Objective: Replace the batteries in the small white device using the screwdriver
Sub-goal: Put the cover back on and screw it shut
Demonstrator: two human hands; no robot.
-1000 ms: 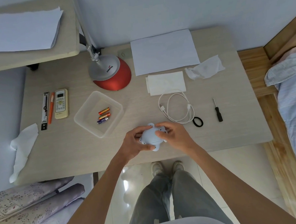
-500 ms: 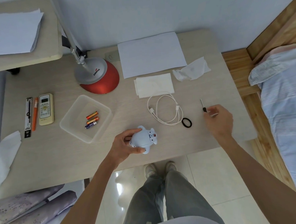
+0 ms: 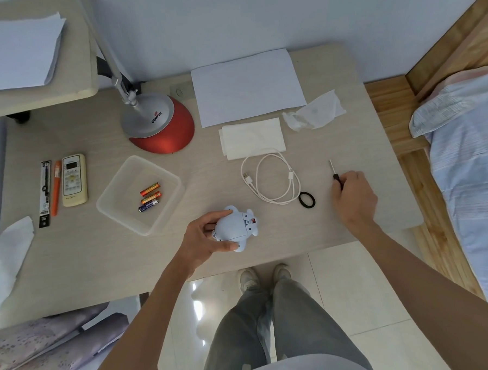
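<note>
The small white device [image 3: 234,227] is a rounded toy shape lying underside up near the table's front edge, a red switch showing on it. My left hand [image 3: 203,238] grips it from the left. The screwdriver [image 3: 334,173] lies on the table at the right, its thin metal shaft pointing away and its black handle under my fingers. My right hand [image 3: 353,197] is closed over that handle. Three batteries [image 3: 150,196] lie in a clear plastic tray [image 3: 116,202] left of the device.
A coiled white cable [image 3: 271,180] and a black ring [image 3: 306,200] lie between the device and the screwdriver. A red-based lamp [image 3: 160,127], paper sheets [image 3: 246,85], tissues [image 3: 315,111], a remote [image 3: 73,179] and pens [image 3: 55,192] sit around the table. A bed [image 3: 473,150] stands at the right.
My right hand left the device, reached right to the screwdriver and has closed on its handle. My left hand keeps holding the device.
</note>
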